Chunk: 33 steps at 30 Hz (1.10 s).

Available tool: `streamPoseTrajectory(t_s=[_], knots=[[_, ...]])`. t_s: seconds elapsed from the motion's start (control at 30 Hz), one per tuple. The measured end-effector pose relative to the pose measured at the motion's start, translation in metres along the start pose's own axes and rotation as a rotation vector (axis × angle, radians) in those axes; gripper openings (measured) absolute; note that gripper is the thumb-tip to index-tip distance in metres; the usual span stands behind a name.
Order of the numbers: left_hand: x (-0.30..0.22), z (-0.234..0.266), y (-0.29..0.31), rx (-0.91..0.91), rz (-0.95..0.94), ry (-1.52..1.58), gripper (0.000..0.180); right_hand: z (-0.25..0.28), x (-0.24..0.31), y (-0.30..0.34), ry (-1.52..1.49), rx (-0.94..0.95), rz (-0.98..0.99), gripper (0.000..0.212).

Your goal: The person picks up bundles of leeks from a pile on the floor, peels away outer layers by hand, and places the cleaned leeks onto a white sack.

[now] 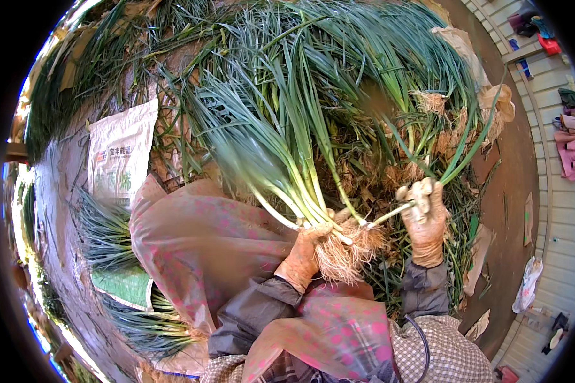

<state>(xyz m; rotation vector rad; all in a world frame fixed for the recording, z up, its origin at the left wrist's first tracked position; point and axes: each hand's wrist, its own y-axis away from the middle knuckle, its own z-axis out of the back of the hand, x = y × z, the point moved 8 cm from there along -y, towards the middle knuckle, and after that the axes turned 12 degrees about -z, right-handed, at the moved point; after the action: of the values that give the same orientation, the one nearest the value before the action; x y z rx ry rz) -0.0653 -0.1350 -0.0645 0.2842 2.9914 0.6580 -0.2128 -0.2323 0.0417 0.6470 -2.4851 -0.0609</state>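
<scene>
My left hand point(308, 250) is closed round the lower stalks of a bunch of green onions point(297, 182), just above their pale, stringy roots point(345, 255). The long leaves of the bunch fan out away from me. To the right, my right hand point(423, 214), in what looks like a dirty pale glove, is closed on a single green onion point(387, 215). Its white stem slants down toward the roots of the bunch, and its leaves stick out beyond my fingers. Whether its roots touch those of the bunch I cannot tell.
A large heap of green onions point(390, 51) lies ahead. Sorted bundles point(108, 230) rest at my left beside a white printed sack point(122, 147) and a green sack point(124, 285). A pink-dotted plastic sheet point(201, 236) covers my lap. A light panelled wall point(565, 210) stands at right.
</scene>
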Motion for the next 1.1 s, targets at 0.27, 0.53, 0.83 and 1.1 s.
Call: streamPoseTrajectory(t_s=[0.27, 0.53, 0.83, 1.1], knots=[[-0.013, -0.020, 0.020, 0.113, -0.041, 0.086, 0.043, 0.134, 0.035, 0.079, -0.082, -0.492, 0.247, 0.025], [-0.008, 0.014, 0.011, 0.020, -0.064, -0.061, 0.035, 0.111, -0.014, 0.063, 1.418, -0.747, -0.699, 0.060], [-0.010, 0.031, 0.014, -0.013, -0.125, -0.214, 0.034, 0.054, -0.112, -0.120, 2.301, -0.602, -0.037, 0.037], [-0.024, 0.045, 0.017, -0.162, -0.180, -0.154, 0.033, 0.070, -0.094, 0.059, 0.964, -0.708, -0.375, 0.030]])
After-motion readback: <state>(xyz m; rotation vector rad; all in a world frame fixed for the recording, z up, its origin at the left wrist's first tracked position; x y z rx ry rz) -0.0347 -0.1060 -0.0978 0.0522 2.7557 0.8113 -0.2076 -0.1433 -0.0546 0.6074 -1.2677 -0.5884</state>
